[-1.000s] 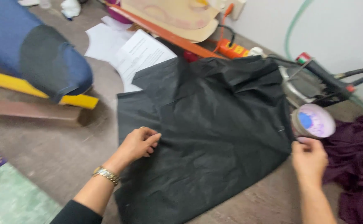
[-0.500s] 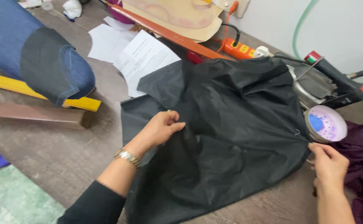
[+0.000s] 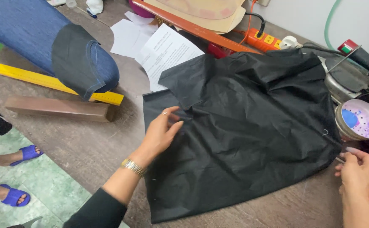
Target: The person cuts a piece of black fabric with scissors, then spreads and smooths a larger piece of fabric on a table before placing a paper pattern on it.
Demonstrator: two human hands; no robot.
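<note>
White printed sheets (image 3: 167, 52) lie overlapping at the table's (image 3: 66, 139) far side.

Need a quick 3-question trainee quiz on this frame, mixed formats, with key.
1. True or false: the left hand rests flat on the black fabric.
2. What does the right hand grip? A) the fabric's right edge B) the yellow ruler C) the white papers
3. What lies under the denim roll, beside the wooden block?

Key: 1 true; 2 A; 3 the yellow ruler.
</note>
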